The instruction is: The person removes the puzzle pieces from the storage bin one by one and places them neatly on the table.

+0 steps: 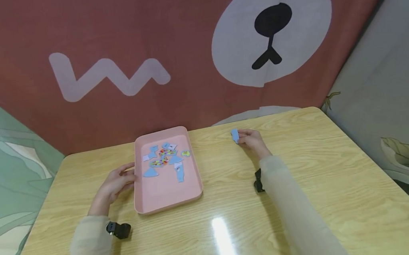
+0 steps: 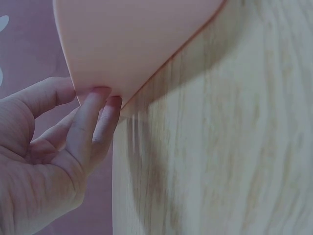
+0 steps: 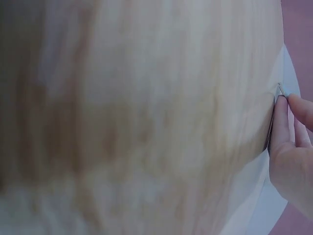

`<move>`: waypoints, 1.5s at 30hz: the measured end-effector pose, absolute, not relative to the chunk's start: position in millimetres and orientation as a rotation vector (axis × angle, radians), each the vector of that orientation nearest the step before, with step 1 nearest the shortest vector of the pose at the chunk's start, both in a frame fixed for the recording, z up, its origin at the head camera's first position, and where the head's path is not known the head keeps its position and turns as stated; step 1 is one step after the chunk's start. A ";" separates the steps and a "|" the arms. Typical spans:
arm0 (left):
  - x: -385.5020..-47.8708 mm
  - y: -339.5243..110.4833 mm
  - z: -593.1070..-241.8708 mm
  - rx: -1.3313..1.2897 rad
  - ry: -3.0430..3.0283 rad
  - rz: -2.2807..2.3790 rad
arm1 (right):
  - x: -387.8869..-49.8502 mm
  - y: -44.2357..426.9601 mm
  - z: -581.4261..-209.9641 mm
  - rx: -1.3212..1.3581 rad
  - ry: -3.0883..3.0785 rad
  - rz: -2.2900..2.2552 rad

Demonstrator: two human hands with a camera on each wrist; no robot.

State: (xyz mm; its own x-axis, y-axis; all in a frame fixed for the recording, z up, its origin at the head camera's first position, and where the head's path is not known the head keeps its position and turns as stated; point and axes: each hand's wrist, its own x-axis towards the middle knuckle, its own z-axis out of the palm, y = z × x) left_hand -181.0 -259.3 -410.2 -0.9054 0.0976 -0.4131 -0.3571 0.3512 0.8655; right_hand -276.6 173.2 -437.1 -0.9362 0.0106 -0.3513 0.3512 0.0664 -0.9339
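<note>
My right hand (image 1: 251, 141) pinches a small flat light-blue puzzle piece (image 1: 235, 136) between thumb and fingers, near the table's far edge. In the right wrist view the piece (image 3: 271, 120) is seen almost edge-on, so its printed side is hidden. On the left, my left hand (image 1: 116, 182) touches the outer left side of a pink tray (image 1: 170, 196). Its fingertips (image 2: 100, 93) rest against the tray's outer wall (image 2: 132, 44). Inside the tray lie several loose pieces: blue wedges (image 1: 150, 172), a long blue piece (image 1: 180, 174) and colourful patterned pieces (image 1: 159, 162).
The light wood table (image 1: 227, 193) carries the tray left of centre, close to the far edge. Behind it hangs a reddish-brown cloth (image 1: 195, 100) with a cartoon face. Patterned cloths (image 1: 384, 69) stand at both sides. A black camera is strapped to each wrist.
</note>
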 end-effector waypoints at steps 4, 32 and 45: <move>-181.1 -258.8 -409.8 -0.234 2.242 1.546 | -276.8 171.9 -438.0 0.392 2.111 -1.963; -181.0 -257.0 -407.8 -0.245 2.248 1.530 | -273.4 182.9 -427.5 0.363 2.227 -1.888; -182.9 -258.5 -410.4 -0.231 2.228 1.567 | -279.8 165.4 -409.4 0.318 2.189 -1.869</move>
State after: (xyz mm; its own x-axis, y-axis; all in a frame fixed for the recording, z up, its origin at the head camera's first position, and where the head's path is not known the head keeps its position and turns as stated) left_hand -182.9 -258.5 -410.4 -0.9043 0.0955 -0.4160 -0.3593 0.3561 0.8626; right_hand -279.8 165.4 -409.4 -0.9462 0.0062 -0.3235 0.3205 0.1557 -0.9344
